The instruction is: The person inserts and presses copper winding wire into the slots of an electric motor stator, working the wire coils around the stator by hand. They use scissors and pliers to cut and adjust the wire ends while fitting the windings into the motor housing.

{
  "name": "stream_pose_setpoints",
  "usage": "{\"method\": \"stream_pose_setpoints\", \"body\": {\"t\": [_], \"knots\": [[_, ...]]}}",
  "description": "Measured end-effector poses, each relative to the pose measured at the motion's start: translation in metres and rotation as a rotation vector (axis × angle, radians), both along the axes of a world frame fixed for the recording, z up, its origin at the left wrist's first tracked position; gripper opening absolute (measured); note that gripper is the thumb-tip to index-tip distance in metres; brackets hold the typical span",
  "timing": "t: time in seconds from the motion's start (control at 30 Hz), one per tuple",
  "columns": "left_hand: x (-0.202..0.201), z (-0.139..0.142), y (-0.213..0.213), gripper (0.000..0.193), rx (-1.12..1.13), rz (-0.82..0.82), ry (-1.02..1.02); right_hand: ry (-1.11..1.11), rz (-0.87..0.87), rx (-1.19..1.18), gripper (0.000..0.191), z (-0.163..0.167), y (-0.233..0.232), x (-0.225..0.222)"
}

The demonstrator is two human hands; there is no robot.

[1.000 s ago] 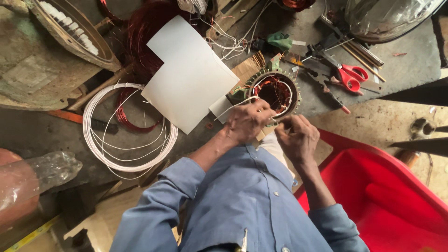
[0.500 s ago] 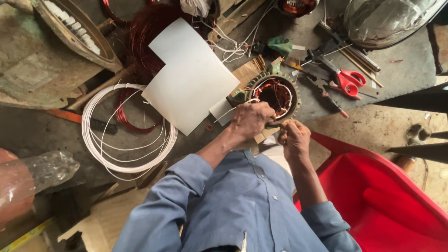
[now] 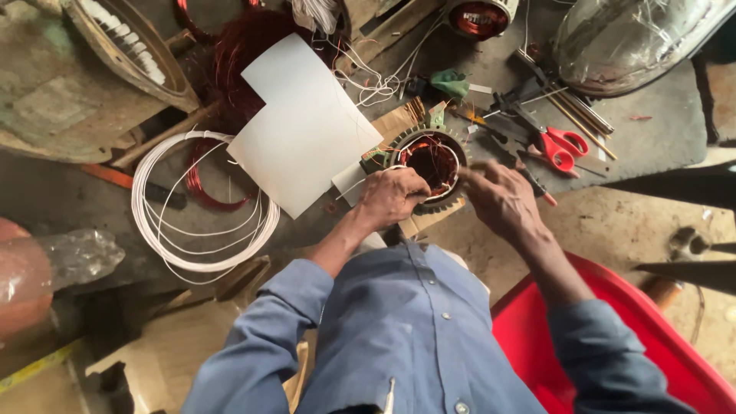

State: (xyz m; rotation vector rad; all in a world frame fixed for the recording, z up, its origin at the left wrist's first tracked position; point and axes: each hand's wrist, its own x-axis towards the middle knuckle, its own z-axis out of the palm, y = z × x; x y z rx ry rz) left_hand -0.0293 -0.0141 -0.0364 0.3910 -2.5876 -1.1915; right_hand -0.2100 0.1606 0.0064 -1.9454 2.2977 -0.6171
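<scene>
A round motor stator [image 3: 431, 161] with copper windings and a toothed metal rim lies on a piece of cardboard in front of me. My left hand [image 3: 391, 195] is curled over its near-left rim, holding it, with a thin white wire running by the fingers. My right hand [image 3: 498, 199] hovers at the stator's right side, its fingers pointing at the rim and blurred by motion. Whether it pinches anything is not clear. My blue shirt sleeves fill the lower part of the view.
White insulating sheets [image 3: 307, 130] lie left of the stator, beside a coil of white wire [image 3: 153, 222] and dark copper wire [image 3: 245, 61]. Red-handled scissors [image 3: 563, 146] and hand tools lie to the right. A red plastic tub [image 3: 690, 360] stands at my right side.
My right hand has risen from below the stator to its right side. The left hand stays on the rim. The view has shifted slightly.
</scene>
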Motion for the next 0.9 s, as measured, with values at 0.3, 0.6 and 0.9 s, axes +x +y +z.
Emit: {"method": "stream_pose_setpoints", "body": {"t": [0.3,0.6,0.9], "knots": [[-0.004,-0.017,0.013,0.008,-0.070,0.137,-0.083,0.105,0.365,-0.018,0.025,-0.002,-0.017,0.015],[-0.010,-0.026,0.011,0.013,-0.074,0.162,-0.123,-0.143,0.112,0.055,0.010,-0.022,-0.041,0.019],[-0.014,-0.017,0.012,0.019,0.079,0.177,-0.271,-0.450,-0.227,0.226,0.019,-0.033,-0.037,0.023]]}}
